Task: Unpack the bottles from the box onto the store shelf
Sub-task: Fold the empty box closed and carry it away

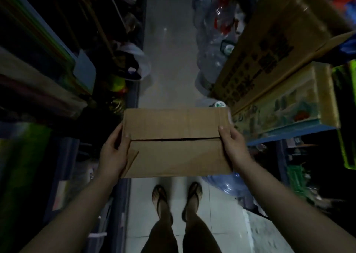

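A brown cardboard box (174,142) hangs in mid-air in front of me over the aisle floor, its top flaps folded shut with a dark slit between them. My left hand (113,152) grips its left end, thumb on top. My right hand (232,146) grips its right end, thumb on the top flap. The contents of the box are hidden. The store shelf (285,137) with a blue edge runs along the right, level with the box.
Large cardboard cartons (269,56) sit on the right shelf. Big clear water bottles (210,46) stand on the floor ahead right, and one blue jug (229,187) lies below the box. Dark stocked shelves (48,69) line the left. The tiled aisle (167,59) is narrow; my sandalled feet (177,198) stand below.
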`<move>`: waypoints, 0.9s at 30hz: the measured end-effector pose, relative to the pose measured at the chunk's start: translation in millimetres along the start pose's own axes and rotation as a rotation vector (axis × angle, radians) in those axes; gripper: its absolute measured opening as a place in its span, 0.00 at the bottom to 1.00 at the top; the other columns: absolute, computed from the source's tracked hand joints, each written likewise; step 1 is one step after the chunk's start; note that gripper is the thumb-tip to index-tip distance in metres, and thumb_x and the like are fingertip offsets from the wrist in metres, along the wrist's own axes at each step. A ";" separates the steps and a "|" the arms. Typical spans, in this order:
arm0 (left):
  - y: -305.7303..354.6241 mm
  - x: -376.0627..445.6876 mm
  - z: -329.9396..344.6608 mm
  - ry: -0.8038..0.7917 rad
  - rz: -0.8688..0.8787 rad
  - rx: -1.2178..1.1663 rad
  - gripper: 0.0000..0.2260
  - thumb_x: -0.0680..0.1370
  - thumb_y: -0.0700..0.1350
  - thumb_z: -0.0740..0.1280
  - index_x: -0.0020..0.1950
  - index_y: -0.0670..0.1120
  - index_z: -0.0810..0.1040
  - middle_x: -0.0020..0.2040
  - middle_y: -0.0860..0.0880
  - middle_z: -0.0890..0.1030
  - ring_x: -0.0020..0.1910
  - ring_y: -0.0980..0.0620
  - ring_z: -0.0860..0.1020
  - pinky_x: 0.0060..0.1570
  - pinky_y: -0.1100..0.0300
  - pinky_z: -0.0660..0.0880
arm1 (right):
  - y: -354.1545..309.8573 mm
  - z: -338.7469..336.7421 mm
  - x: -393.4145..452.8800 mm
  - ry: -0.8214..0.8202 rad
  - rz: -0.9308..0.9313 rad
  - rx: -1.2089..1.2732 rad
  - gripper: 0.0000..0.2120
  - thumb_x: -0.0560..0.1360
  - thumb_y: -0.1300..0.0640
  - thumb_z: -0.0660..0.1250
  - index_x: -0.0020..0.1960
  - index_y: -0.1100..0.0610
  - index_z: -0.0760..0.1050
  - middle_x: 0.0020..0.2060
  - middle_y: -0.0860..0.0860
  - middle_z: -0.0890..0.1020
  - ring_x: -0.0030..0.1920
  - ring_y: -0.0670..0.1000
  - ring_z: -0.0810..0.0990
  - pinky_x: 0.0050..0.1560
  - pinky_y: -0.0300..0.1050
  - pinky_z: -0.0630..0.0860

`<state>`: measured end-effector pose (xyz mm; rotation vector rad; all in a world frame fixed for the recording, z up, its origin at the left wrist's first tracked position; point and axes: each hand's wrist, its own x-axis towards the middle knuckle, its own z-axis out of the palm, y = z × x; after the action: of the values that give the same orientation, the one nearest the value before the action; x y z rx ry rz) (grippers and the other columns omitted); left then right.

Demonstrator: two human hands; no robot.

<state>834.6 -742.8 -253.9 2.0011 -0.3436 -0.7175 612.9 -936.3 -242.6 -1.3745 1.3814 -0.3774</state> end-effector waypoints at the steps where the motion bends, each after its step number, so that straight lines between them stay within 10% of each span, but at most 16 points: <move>1: -19.1 7.6 9.2 0.000 -0.014 0.009 0.20 0.81 0.48 0.61 0.73 0.52 0.67 0.64 0.56 0.72 0.63 0.57 0.70 0.58 0.62 0.65 | 21.7 8.3 12.1 -0.010 0.022 -0.014 0.13 0.81 0.52 0.59 0.62 0.55 0.75 0.51 0.49 0.80 0.51 0.49 0.78 0.46 0.35 0.74; 14: -298.8 99.2 143.2 -0.017 -0.167 0.090 0.21 0.80 0.42 0.63 0.73 0.49 0.68 0.65 0.51 0.75 0.61 0.56 0.74 0.45 0.83 0.68 | 331.5 108.6 141.1 -0.100 0.243 -0.035 0.12 0.79 0.43 0.60 0.52 0.47 0.77 0.44 0.51 0.81 0.45 0.51 0.80 0.44 0.48 0.78; 18: -370.9 121.4 180.6 -0.061 -0.142 0.065 0.19 0.80 0.43 0.62 0.71 0.53 0.69 0.61 0.57 0.77 0.56 0.66 0.76 0.51 0.77 0.72 | 398.4 133.0 175.9 -0.094 0.266 -0.048 0.12 0.81 0.48 0.58 0.59 0.52 0.74 0.47 0.49 0.80 0.46 0.45 0.79 0.43 0.36 0.76; 21: -417.4 134.6 200.7 -0.049 -0.150 0.058 0.19 0.81 0.44 0.63 0.71 0.53 0.68 0.61 0.58 0.77 0.52 0.74 0.75 0.49 0.79 0.71 | 432.4 150.3 200.3 -0.107 0.266 -0.062 0.15 0.79 0.44 0.59 0.60 0.52 0.74 0.48 0.50 0.81 0.51 0.51 0.80 0.51 0.48 0.78; 27: -484.1 156.9 224.2 -0.041 -0.160 0.112 0.20 0.81 0.47 0.61 0.74 0.51 0.67 0.68 0.52 0.74 0.64 0.55 0.74 0.62 0.63 0.72 | 481.0 177.4 238.5 -0.124 0.214 -0.050 0.14 0.81 0.48 0.58 0.61 0.52 0.73 0.48 0.47 0.81 0.48 0.46 0.80 0.46 0.42 0.77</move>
<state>797.5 -730.7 -808.6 2.1399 -0.2540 -0.8564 581.7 -926.3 -807.1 -1.2532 1.4258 -0.1152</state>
